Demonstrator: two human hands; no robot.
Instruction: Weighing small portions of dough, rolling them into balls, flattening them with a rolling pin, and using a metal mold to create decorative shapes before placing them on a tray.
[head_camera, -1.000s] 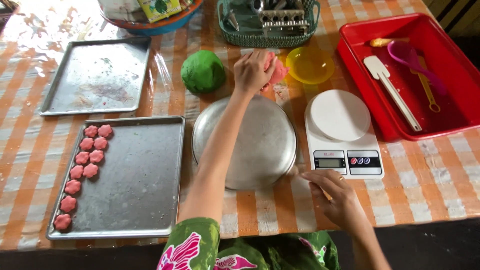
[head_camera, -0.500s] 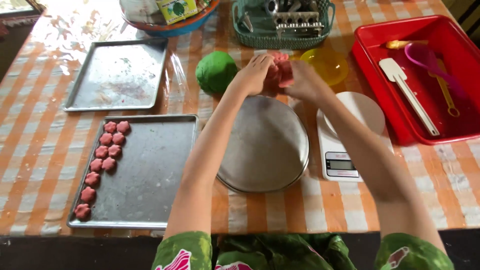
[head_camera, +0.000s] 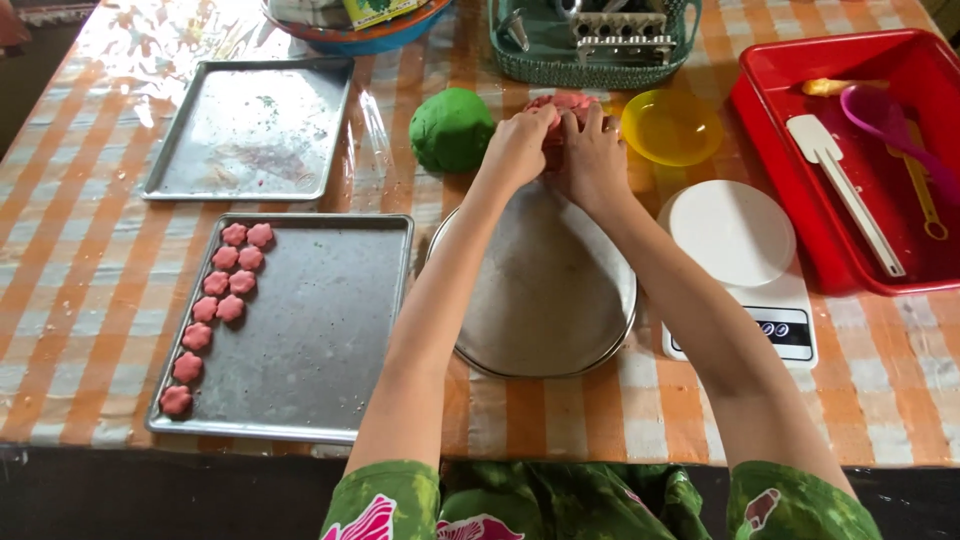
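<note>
Orange-checked tablecloth (head_camera: 80, 300), crowded with baking gear.
Left hand (head_camera: 517, 148) and right hand (head_camera: 594, 160) both grip pink dough (head_camera: 560, 104) beyond the round metal tray (head_camera: 550, 300); green dough ball (head_camera: 452, 129) left of it.

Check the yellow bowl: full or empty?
Empty: the yellow bowl shows only its bare inside, beside the hands on the pink dough.
</note>
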